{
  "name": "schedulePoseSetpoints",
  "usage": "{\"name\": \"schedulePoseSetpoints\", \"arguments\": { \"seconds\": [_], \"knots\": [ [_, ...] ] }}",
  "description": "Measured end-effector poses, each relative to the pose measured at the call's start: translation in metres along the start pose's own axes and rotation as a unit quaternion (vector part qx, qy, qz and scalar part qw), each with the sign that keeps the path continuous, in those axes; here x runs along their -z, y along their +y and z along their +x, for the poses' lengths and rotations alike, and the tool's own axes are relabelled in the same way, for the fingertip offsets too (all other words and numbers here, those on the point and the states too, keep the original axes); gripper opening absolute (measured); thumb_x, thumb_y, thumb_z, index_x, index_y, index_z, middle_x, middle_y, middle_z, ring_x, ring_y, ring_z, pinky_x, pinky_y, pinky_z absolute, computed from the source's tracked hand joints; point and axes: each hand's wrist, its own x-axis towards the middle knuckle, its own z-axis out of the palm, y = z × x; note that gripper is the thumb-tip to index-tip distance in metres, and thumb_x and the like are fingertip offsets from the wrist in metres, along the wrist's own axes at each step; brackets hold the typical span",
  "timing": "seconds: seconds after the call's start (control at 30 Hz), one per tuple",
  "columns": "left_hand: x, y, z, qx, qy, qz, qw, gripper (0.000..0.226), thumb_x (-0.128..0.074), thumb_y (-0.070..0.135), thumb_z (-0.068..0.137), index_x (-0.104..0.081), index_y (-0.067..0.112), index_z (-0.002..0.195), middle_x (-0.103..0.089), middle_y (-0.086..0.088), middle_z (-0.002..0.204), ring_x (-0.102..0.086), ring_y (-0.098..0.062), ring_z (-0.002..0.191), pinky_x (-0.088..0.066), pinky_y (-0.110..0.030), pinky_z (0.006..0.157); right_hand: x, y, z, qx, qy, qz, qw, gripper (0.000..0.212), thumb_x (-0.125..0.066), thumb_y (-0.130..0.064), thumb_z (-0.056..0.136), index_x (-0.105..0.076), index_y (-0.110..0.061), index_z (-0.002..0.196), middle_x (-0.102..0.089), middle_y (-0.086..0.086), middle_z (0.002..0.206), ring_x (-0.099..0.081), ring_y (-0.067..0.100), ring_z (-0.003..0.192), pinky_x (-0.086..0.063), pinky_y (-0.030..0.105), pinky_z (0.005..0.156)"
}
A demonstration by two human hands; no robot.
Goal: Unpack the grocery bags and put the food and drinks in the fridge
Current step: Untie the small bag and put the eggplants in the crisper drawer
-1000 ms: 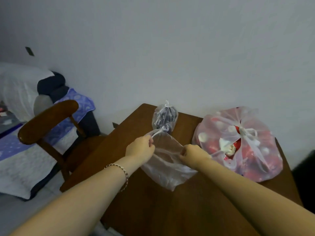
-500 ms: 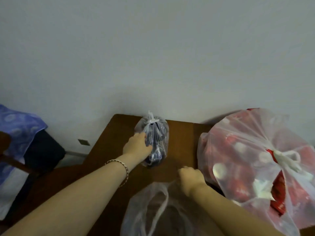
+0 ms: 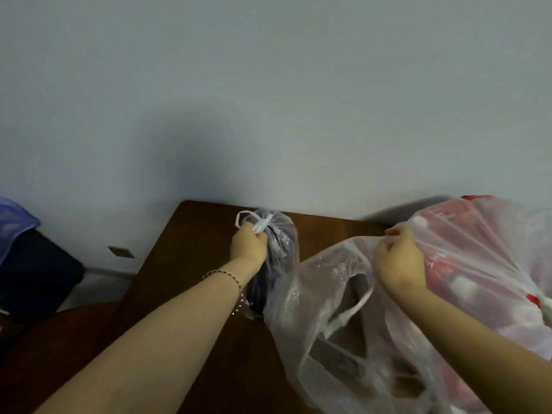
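- L hand [image 3: 249, 245] clenched on the knot [image 3: 263, 224] topping the small bag [image 3: 283, 243]; contents dark, can't ID.
- Small bag sits on the table [image 3: 185, 234] toward the far edge, long axis approx upright, knot uppermost, so the fingers are at its top on the near-left side.
- R hand [image 3: 400, 261] just right of small bag, fingers curled on the rim of the loose clear bag [image 3: 322, 291], which sags against small bag's right side.
- Big pink bag [image 3: 484, 249] further right of small bag, w/ red and white items inside.
- My read: L is the nearer hand, so it lifts straight up or works the knot; R must drop the clear bag to help. Fridge not in view.
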Motion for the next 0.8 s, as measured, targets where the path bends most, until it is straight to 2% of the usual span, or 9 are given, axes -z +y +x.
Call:
{"name": "schedulePoseSetpoints", "arguments": {
  "seconds": [0.1, 0.17, 0.27, 0.37, 0.47, 0.57, 0.7, 0.77, 0.8],
  "knots": [
    [0.021, -0.013, -0.015, -0.033, -0.010, -0.014, 0.999, 0.010, -0.043, 0.013, 0.098, -0.052, 0.010, 0.098, -0.049, -0.005, 0.080, -0.041, -0.011, 0.057, -0.031, -0.020, 0.048, -0.006, -0.013, -0.004, -0.016, -0.001, 0.074, 0.997, 0.042, -0.038, -0.003, 0.095, -0.033, -0.005, 0.137, -0.045, 0.022, 0.133, -0.045, 0.035, 0.121, -0.036, 0.039, 0.101],
    [0.030, -0.019, -0.035, -0.054, -0.039, -0.030, 0.997, 0.007, -0.044, 0.011, 0.097, -0.049, 0.010, 0.093, -0.046, -0.003, 0.073, -0.038, -0.010, 0.055, -0.031, -0.020, 0.048, -0.008, -0.019, -0.018, 0.016, 0.006, 0.055, 0.998, 0.046, -0.040, -0.001, 0.093, -0.032, -0.004, 0.138, -0.038, 0.022, 0.137, -0.039, 0.033, 0.124, -0.034, 0.038, 0.103],
    [0.044, -0.025, -0.075, -0.077, -0.049, -0.052, 0.994, 0.011, -0.045, 0.009, 0.097, -0.047, 0.011, 0.087, -0.043, 0.000, 0.067, -0.035, -0.009, 0.052, -0.030, -0.018, 0.046, 0.000, -0.021, -0.050, 0.159, -0.004, -0.038, 0.986, 0.049, -0.041, 0.004, 0.088, -0.039, -0.007, 0.136, -0.036, 0.018, 0.137, -0.032, 0.030, 0.128, -0.029, 0.036, 0.106],
    [0.067, -0.030, -0.106, -0.091, -0.021, -0.048, 0.994, 0.023, -0.045, 0.007, 0.096, -0.044, 0.017, 0.075, -0.044, 0.001, 0.065, -0.036, -0.009, 0.051, -0.029, -0.016, 0.046, 0.016, -0.020, -0.076, 0.285, -0.056, -0.159, 0.944, 0.054, -0.045, 0.009, 0.083, -0.046, -0.014, 0.132, -0.037, 0.011, 0.138, -0.029, 0.026, 0.130, -0.024, 0.033, 0.109],
    [0.090, -0.040, -0.147, -0.079, -0.009, -0.027, 0.997, 0.027, -0.046, 0.010, 0.096, -0.042, 0.016, 0.070, -0.045, 0.001, 0.065, -0.039, -0.009, 0.054, -0.030, -0.016, 0.048, 0.037, -0.014, -0.105, 0.343, -0.118, -0.260, 0.895, 0.054, -0.054, 0.004, 0.086, -0.045, -0.018, 0.134, -0.039, 0.005, 0.139, -0.037, 0.023, 0.128, -0.037, 0.032, 0.107],
    [0.101, -0.055, -0.193, -0.059, -0.025, -0.013, 0.998, 0.026, -0.046, 0.011, 0.095, -0.042, 0.013, 0.070, -0.044, -0.001, 0.064, -0.039, -0.012, 0.056, -0.031, -0.020, 0.050, 0.053, -0.001, -0.124, 0.321, -0.190, -0.350, 0.859, 0.054, -0.059, -0.003, 0.088, -0.041, -0.019, 0.136, -0.046, 0.006, 0.133, -0.051, 0.023, 0.117, -0.048, 0.030, 0.094],
    [0.105, -0.074, -0.250, -0.029, -0.030, 0.047, 0.998, 0.031, -0.047, 0.010, 0.092, -0.038, 0.014, 0.063, -0.040, -0.002, 0.061, -0.037, -0.016, 0.058, -0.030, -0.027, 0.055, 0.053, 0.031, -0.142, 0.292, -0.311, -0.403, 0.810, 0.060, -0.057, -0.013, 0.090, -0.030, -0.021, 0.144, -0.036, 0.008, 0.138, -0.049, 0.028, 0.121, -0.045, 0.036, 0.101],
    [0.109, -0.084, -0.279, -0.008, -0.019, 0.057, 0.998, 0.033, -0.049, 0.009, 0.090, -0.038, 0.014, 0.059, -0.041, -0.003, 0.060, -0.039, -0.016, 0.059, -0.030, -0.028, 0.057, 0.053, 0.045, -0.163, 0.250, -0.368, -0.347, 0.826, 0.069, -0.058, -0.029, 0.090, -0.019, -0.023, 0.148, -0.037, 0.010, 0.141, -0.049, 0.029, 0.121, -0.045, 0.037, 0.099],
    [0.110, -0.089, -0.293, -0.002, -0.019, 0.059, 0.998, 0.032, -0.050, 0.008, 0.089, -0.040, 0.014, 0.059, -0.041, -0.003, 0.060, -0.039, -0.016, 0.059, -0.030, -0.028, 0.057, 0.053, 0.051, -0.176, 0.202, -0.405, -0.295, 0.842, 0.076, -0.058, -0.036, 0.089, -0.012, -0.023, 0.149, -0.040, 0.012, 0.141, -0.052, 0.029, 0.117, -0.047, 0.036, 0.095]
  ]
}}
